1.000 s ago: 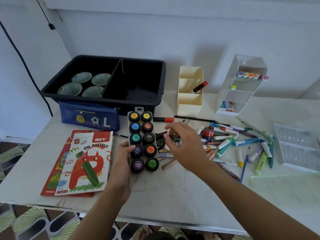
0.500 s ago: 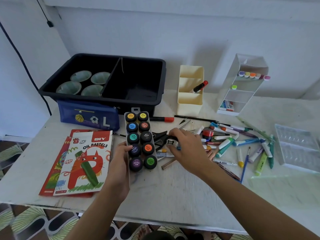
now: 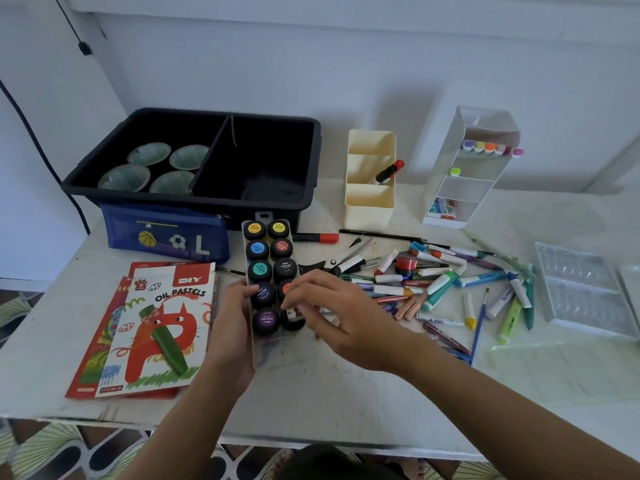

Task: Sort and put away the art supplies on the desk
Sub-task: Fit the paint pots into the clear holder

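- White desk (image 3: 346, 393) carries a paint tray (image 3: 268, 346) at centre.
- Left hand (image 3: 232, 323) grips the tray's 9 o'clock edge.
- Right hand (image 3: 346, 317) pinches a black jar (image 3: 293, 325) at the tray's 5 o'clock corner.

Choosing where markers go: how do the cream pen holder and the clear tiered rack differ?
The cream pen holder is opaque and shorter; the clear tiered rack is see-through and taller. The holder has one red-capped marker; the rack has a row of highlighters. Both are divided into compartments.
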